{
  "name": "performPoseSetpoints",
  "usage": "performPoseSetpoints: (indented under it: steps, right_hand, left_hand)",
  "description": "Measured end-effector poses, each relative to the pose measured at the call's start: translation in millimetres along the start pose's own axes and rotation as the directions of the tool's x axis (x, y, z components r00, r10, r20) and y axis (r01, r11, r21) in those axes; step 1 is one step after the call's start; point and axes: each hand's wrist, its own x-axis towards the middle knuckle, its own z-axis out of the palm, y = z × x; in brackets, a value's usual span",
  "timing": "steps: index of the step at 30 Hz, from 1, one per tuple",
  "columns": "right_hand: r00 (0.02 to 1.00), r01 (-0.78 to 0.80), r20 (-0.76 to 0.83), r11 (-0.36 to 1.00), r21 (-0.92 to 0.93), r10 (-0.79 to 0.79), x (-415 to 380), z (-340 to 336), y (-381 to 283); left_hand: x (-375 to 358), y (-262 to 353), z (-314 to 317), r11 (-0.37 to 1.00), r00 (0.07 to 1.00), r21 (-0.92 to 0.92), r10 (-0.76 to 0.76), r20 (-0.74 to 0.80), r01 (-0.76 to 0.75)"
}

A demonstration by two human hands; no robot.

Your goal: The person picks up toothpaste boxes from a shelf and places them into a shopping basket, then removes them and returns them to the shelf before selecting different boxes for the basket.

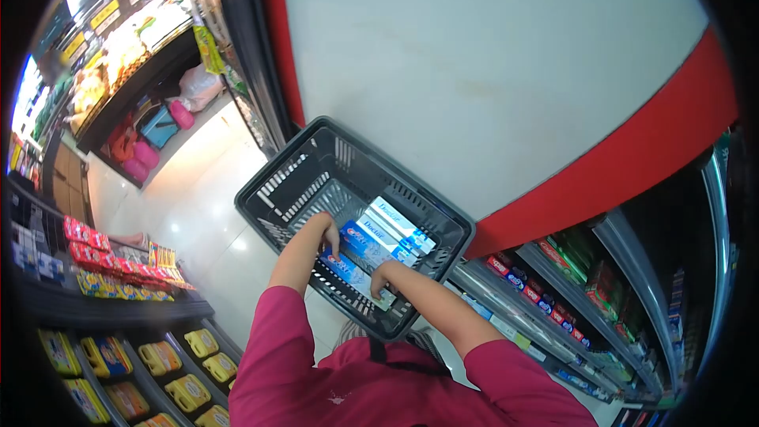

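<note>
Both hands reach into the dark grey plastic shopping basket [285,182]. The left hand [324,231] and right hand [381,277] clasp one long blue toothpaste box [352,273] at its two ends.

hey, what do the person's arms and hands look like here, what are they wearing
Both arms wear magenta-pink sleeves pushed up to about the elbow, leaving the forearms bare. The left hand and right hand are bare: no gloves, and no watch or rings that I can make out.

Grey basket [273,190] w/ toothpaste boxes [378,239] inside
</note>
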Motion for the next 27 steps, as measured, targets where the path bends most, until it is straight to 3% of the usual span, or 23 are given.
performPoseSetpoints:
  steps: [3, 6, 8, 9, 10, 11, 13, 14, 15, 16, 17, 18, 20, 22, 23, 26, 27]
  right_hand:
    - [0.998, 0.041, -0.032, 0.951, -0.306, -0.053, 22.7, 1.8, -1.0]
    - [0.956, -0.016, -0.275, 0.919, -0.394, -0.101, -13.9, 12.3, -20.4]
    - [0.855, -0.001, -0.474, 0.916, -0.402, -0.208, -75.0, 28.1, -37.4]
    - [0.755, 0.085, -0.564, 0.903, -0.422, -0.335, -84.8, 38.7, -35.5]
    - [0.68, 0.239, -0.595, 0.897, -0.371, -0.428, -111.9, 48.9, -30.7]
    - [0.529, 0.433, -0.649, 0.832, -0.347, -0.546, -141.7, 63.2, -21.8]
    - [0.027, 0.715, -0.765, 0.548, -0.435, -0.643, -153.3, 101.4, 9.8]
    - [0.03, 0.76, -0.833, 0.554, -0.34, -0.552, -184.6, 123.9, 22.2]
    - [-0.03, 0.745, -0.898, 0.589, -0.313, -0.439, -196.0, 145.5, 36.4]
    - [-0.052, 0.751, -0.952, 0.617, -0.236, -0.301, -213.6, 169.1, 47.9]
    - [-0.094, 0.762, -0.977, 0.617, -0.195, -0.193, -202.0, 189.5, 66.1]
    - [-0.063, 0.801, -0.996, 0.593, -0.084, -0.057, -210.8, 211.6, 78.5]
    - [0.061, 0.81, -0.97, 0.556, 0.186, 0.235, -194.8, 253.7, 101.4]
    - [0.083, 0.77, -0.916, 0.558, 0.31, 0.393, -189.5, 287.6, 110.5]
    - [0.098, 0.747, -0.883, 0.552, 0.37, 0.46, -187.3, 297.8, 112.3]
    - [0.085, 0.673, -0.925, 0.663, 0.328, 0.371, -171.8, 312.4, 116.0]
    - [0.111, 0.665, -0.943, 0.682, 0.304, 0.313, -168.8, 315.4, 119.5]
  left_hand:
    - [-81.1, 11.5, 40.3, 1.0, 0.98, 0.01, 0.017, -0.2, -0.016]
    - [-23.5, -6.3, 9.8, 0.946, 0.938, -0.006, 0.321, -0.131, -0.325]
    - [14.3, -17.8, -5.5, 0.956, 0.95, -0.009, 0.291, -0.116, -0.294]
    - [22.8, -16.1, -9.1, 0.962, 0.956, -0.001, 0.273, -0.111, -0.275]
    - [8.1, -10.3, -1.9, 0.984, 0.969, 0.094, 0.168, -0.183, -0.152]
    - [-10.6, -2.0, 7.7, 0.982, 0.96, 0.186, 0.074, -0.269, -0.024]
    - [32.3, -12.2, -16.1, 0.951, 0.989, 0.308, 0.019, -0.146, 0.028]
    - [-35.2, 9.1, 11.5, 0.926, 0.98, 0.369, -0.005, -0.199, 0.08]
    - [2.5, 0.2, -9.8, 0.871, 0.974, 0.483, 0.031, -0.226, 0.084]
    - [-1.2, 3.8, -13.1, 0.807, 0.958, 0.591, 0.171, -0.231, -0.001]
    - [-1.4, 2.4, -15.9, 0.71, 0.88, 0.704, 0.325, -0.347, 0.015]
    - [-3.4, 2.0, -17.1, 0.61, 0.765, 0.787, 0.464, -0.447, 0.09]
    - [-14.5, 8.9, -27.3, 0.558, 0.72, 0.829, 0.595, -0.357, -0.049]
    - [-17.6, 28.0, -38.4, 0.562, 0.787, 0.825, 0.485, -0.382, 0.054]
    - [-24.8, 38.7, -37.5, 0.57, 0.811, 0.815, 0.424, -0.403, 0.107]
    - [-109.6, 83.0, 41.2, 0.638, 0.549, 0.734, 0.537, -0.64, 0.232]
    - [-136.6, 96.4, 67.5, 0.671, 0.498, 0.721, 0.571, -0.653, 0.176]
